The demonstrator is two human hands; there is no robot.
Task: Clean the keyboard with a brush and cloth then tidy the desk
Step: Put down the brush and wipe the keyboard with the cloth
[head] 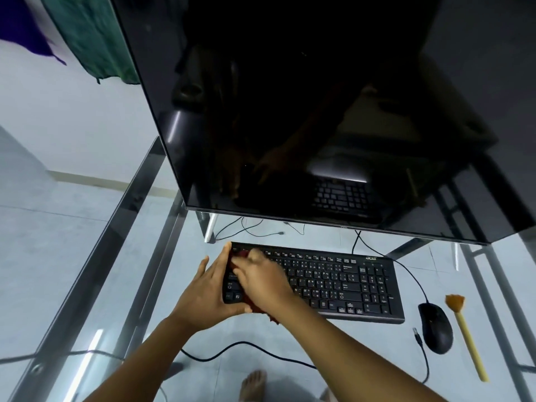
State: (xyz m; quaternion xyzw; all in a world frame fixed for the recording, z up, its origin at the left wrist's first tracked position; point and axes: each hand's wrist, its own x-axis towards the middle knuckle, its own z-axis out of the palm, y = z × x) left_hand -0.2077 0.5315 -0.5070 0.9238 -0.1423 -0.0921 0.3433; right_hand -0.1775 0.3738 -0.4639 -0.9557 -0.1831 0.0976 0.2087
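A black keyboard lies on the glass desk in front of the monitor. My left hand rests flat against the keyboard's left end, fingers together. My right hand presses a dark red cloth onto the left keys; only small bits of the cloth show under the hand and wrist. A brush with a yellow handle and orange bristles lies on the desk at the right, beyond the mouse, apart from both hands.
A large dark monitor hangs over the back of the desk. A black mouse sits right of the keyboard, its cable looping back. Another black cable crosses the front. A bare foot shows through the glass.
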